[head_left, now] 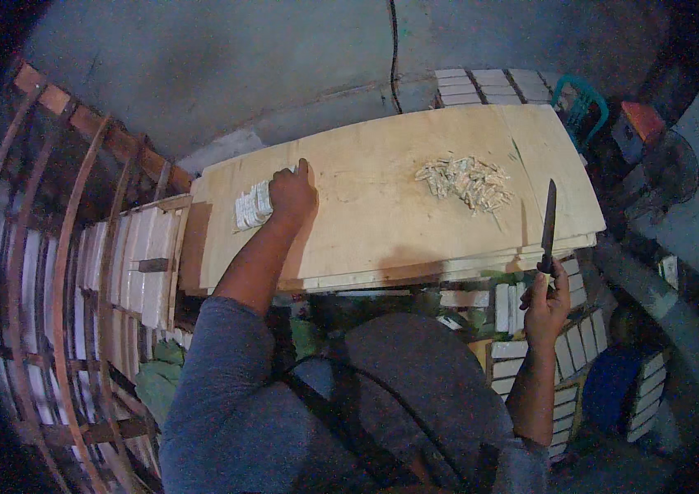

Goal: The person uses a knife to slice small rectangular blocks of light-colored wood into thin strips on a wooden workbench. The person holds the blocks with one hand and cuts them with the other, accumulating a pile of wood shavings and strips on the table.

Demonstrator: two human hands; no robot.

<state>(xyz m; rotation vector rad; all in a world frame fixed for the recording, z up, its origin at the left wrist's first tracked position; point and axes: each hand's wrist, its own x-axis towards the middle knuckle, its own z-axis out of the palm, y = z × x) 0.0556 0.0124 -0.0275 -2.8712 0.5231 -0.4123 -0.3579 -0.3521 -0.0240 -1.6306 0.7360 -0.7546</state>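
Note:
My right hand (545, 305) is closed round the handle of a knife (549, 226), its long dark blade pointing up beside the right end of the board. Over the left part of the pale wooden board (357, 218), my left hand (293, 193) is closed over the right end of a row of small whitish bundles (252, 207). The fingertips are partly hidden, and what the bundles are made of is too blurred to tell. A loose heap of short pale stick-like pieces (465, 183) lies on the board's right half.
Wooden slat racks (69, 222) with white blocks stand at the left. More stacked white blocks (493, 86) show behind the board and below it at the right. A teal chair frame (584, 107), a fan (670, 165) and a blue round container (610, 389) are at the right.

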